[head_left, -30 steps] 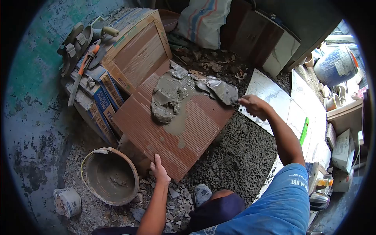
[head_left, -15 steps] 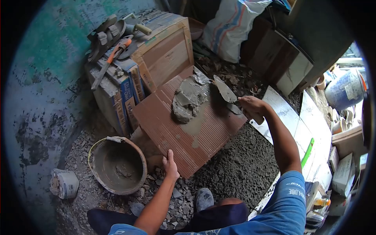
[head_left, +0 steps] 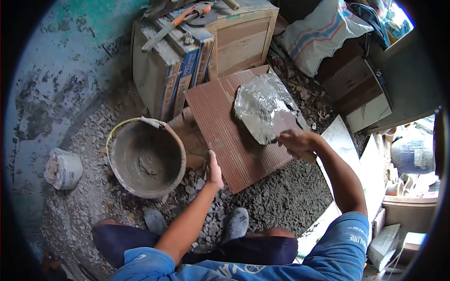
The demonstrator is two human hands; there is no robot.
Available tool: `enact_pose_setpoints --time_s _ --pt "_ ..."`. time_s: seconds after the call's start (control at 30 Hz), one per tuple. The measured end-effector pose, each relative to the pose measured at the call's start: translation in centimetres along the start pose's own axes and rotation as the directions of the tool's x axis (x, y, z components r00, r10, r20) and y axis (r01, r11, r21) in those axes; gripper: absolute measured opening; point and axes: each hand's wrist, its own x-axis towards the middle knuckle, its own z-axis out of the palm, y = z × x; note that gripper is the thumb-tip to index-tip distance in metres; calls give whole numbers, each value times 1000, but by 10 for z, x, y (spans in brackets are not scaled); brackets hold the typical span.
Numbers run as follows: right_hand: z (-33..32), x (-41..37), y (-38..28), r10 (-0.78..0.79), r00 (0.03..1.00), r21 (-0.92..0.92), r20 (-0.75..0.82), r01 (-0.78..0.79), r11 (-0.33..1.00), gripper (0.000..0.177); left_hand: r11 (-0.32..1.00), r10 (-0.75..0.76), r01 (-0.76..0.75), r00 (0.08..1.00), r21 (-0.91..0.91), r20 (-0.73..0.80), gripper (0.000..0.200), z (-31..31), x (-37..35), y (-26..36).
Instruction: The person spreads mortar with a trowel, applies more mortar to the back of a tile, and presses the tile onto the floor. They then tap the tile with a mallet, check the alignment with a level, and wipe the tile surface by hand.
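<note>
The mortar [head_left: 262,100], a lump a moment ago, now lies spread flat over the far half of the tile [head_left: 225,140]. My right hand [head_left: 293,140] has its grip closed on the trowel [head_left: 268,136], with the blade on the mortar. My left hand [head_left: 214,172] grips the tile's near edge. The bucket [head_left: 123,126] just beside the tile holds only mortar smears.

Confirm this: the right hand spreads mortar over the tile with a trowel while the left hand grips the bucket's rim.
Wrong on the left hand: the head view shows it gripping the tile's near edge, not the bucket's rim. The right hand does spread mortar over the tile with a trowel.
</note>
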Motion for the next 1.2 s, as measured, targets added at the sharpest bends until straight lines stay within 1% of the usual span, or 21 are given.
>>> enact_pose_setpoints --time_s 0.03,0.17,0.23,0.27,0.33,0.4,0.47,0.5,0.57,0.7,0.73,0.8,0.83,0.9,0.93,1.0,1.03,1.07,1.13,1.17,1.2 --pt "8 -14 -4 13 999 -119 -48 -18 993 42 1000 -4 4 1000 -10 -6 76 4 -1 2" --pt "6 -25 17 -81 981 -218 -179 40 975 41 997 -43 46 998 -59 43 72 9 -9 8" --pt "-3 -30 13 38 969 17 -245 -35 999 41 998 -35 38 998 -58 55 71 13 -10 14" --pt "-12 -28 15 31 967 6 -251 -30 1000 41 997 -50 54 996 -56 70 72 15 -12 17" --pt "-32 -13 24 1 969 303 -247 76 950 41 995 -66 72 994 -62 89 73 14 -14 17" --pt "-45 19 22 -16 970 309 -244 93 947 43 995 -64 77 980 -63 190 71 10 -12 16" --pt "-46 56 8 53 975 411 -215 41 911 44 993 -76 93 974 -73 213 70 12 -10 19" --pt "-46 62 -8 48 975 407 -217 46 912 44 997 -33 48 977 -68 211 70 19 -14 25" --pt "-32 68 -35 -26 999 340 -28 34 940 44 996 -6 26 974 -85 228 68 21 -19 26" --pt "3 56 -62 55 994 252 92 -77 965 43 986 -67 95 978 -137 197 64 17 -17 25" --pt "16 30 -70 35 992 95 120 -46 994 44 984 -66 95 980 -150 186 64 15 -18 27" --pt "40 19 -59 66 998 -88 0 -66 994 45 977 -67 111 971 -183 231 64 14 -17 26" --pt "52 11 -49 -38 994 -262 -101 11 965 42 974 -70 115 972 -194 224 64 13 -16 25" --pt "60 1 -26 -302 919 -587 -252 103 803 40 977 -97 135 971 -168 217 64 10 -13 24" --pt "57 0 -18 -294 923 -588 -248 97 803 40 977 -111 146 970 -154 216 65 9 -13 23" --pt "53 -3 -12 -280 850 -570 -447 -29 821 40 977 -117 153 968 -151 221 65 8 -13 21" --pt "53 -6 -13 -266 842 -546 -470 -40 837 41 971 -130 175 958 -162 254 65 6 -13 21" --pt "57 -11 -15 -267 843 -548 -468 -39 836 41 967 -136 191 948 -171 286 65 5 -12 23" --pt "76 -28 -28 -75 904 -353 -420 -86 932 41 969 -114 165 959 -184 258 65 6 -13 23" --pt "84 -29 -24 -141 904 -388 -403 -29 921 41 970 -93 142 967 -196 238 65 9 -13 24" --pt "90 -28 -29 -97 923 -404 -372 -67 912 40 971 -87 136 967 -198 241 65 10 -13 27"
